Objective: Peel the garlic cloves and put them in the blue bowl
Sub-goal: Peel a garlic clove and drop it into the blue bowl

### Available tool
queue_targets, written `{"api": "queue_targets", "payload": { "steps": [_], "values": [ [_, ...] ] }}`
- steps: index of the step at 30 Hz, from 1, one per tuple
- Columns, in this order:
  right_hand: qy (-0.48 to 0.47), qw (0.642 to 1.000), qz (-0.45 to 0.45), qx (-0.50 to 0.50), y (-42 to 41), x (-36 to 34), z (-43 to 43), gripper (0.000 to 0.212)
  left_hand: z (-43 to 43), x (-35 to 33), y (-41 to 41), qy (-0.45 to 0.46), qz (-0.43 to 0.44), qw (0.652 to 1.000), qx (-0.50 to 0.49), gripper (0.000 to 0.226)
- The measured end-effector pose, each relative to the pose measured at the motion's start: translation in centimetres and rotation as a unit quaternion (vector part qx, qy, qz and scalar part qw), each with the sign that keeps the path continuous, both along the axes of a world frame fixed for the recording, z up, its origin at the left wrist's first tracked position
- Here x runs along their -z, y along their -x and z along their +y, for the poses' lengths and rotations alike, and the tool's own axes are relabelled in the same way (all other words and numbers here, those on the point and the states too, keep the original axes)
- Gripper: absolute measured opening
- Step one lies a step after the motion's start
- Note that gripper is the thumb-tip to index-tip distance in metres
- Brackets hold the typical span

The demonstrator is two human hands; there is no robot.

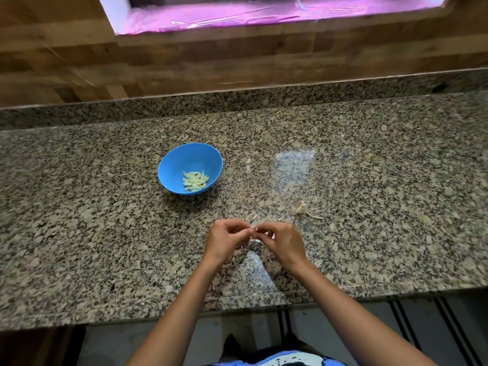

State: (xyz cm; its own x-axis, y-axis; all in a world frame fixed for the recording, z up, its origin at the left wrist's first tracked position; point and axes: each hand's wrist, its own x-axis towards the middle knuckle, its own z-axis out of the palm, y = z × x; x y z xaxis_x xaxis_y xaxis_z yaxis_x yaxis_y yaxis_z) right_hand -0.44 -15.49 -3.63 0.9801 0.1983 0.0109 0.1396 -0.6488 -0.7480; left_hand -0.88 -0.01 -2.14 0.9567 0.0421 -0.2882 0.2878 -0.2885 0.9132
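Speckled granite makes up the bench [105, 260], and nearest its front edge a clear plastic sheet or bag [257, 273] lies flat under the wrists, probably there to catch skins, though it is hard to make out. Just above it the two hands meet: the left hand [224, 240] and the right hand [284, 243] have their fingers [239, 229] curled inward and pinched together on one small pale garlic clove [253, 233], each hand holding an end so the skin can be picked away between the fingertips; the clove is mostly hidden, so how much skin remains cannot be told. The hands work low over the bench, likely so scraps fall onto it rather than the floor. A little beyond and to the right lies one dry root stub with papery skin [303, 208], apparently discarded. Farther off to the left stands the single blue bowl [174, 165], well apart from the hands yet within reach, holding a small heap of peeled cloves [196, 181], roughly a dozen or more, too overlapped to count exactly. Behind the bench rises a wooden wall [184, 62].
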Motion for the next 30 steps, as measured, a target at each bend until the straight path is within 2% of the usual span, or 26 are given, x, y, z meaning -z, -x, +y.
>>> {"api": "queue_targets", "payload": {
  "steps": [3,4,7,9,13,16,18,20,22,24,27,30],
  "values": [
    [-0.023,0.999,0.021,0.027,-0.1,0.0,-0.3,0.02,0.7,-0.2,0.1,0.129,0.049,0.986,-0.089,0.011],
    [-0.037,0.998,0.033,0.039,-0.2,0.1,-0.4,0.02,1.0,-0.2,0.1,0.116,0.051,0.987,-0.094,0.013],
    [-0.051,0.996,0.05,0.057,-0.2,0.4,-0.6,0.018,1.3,0.1,0.2,-0.044,0.036,0.998,0.018,0.025],
    [-0.038,0.997,0.045,0.053,-0.2,0.6,-0.3,0.016,1.0,0.3,0.2,-0.118,-0.003,0.992,0.047,0.03],
    [-0.051,0.996,0.056,0.05,-0.2,0.5,0.2,0.014,0.1,0.0,0.6,-0.153,-0.1,0.982,-0.038,0.015],
    [-0.085,0.991,0.079,0.065,-0.3,0.5,0.2,0.016,0.0,0.2,0.9,-0.18,-0.106,0.977,-0.053,0.007],
    [-0.099,0.989,0.09,0.064,-0.3,0.6,0.0,0.016,0.1,0.7,0.8,-0.164,-0.089,0.982,-0.026,0.024],
    [-0.102,0.989,0.09,0.059,-0.3,0.8,-0.1,0.014,0.1,0.7,0.6,-0.099,-0.077,0.992,-0.013,0.035],
    [-0.096,0.99,0.094,0.047,-0.4,0.8,0.0,0.012,0.0,0.6,0.5,-0.018,-0.065,0.998,0.007,0.032],
    [-0.091,0.99,0.102,0.02,-0.3,0.7,0.1,0.012,-0.3,0.5,0.6,0.018,-0.056,0.998,0.013,0.027],
    [-0.095,0.991,0.097,-0.002,-0.2,0.7,0.5,0.012,-0.1,0.6,0.7,0.049,-0.053,0.996,-0.046,0.021],
    [-0.07,0.995,0.04,0.053,0.0,0.7,0.1,0.024,1.6,0.9,0.6,0.026,-0.056,0.989,-0.136,0.024]
  ]
}}
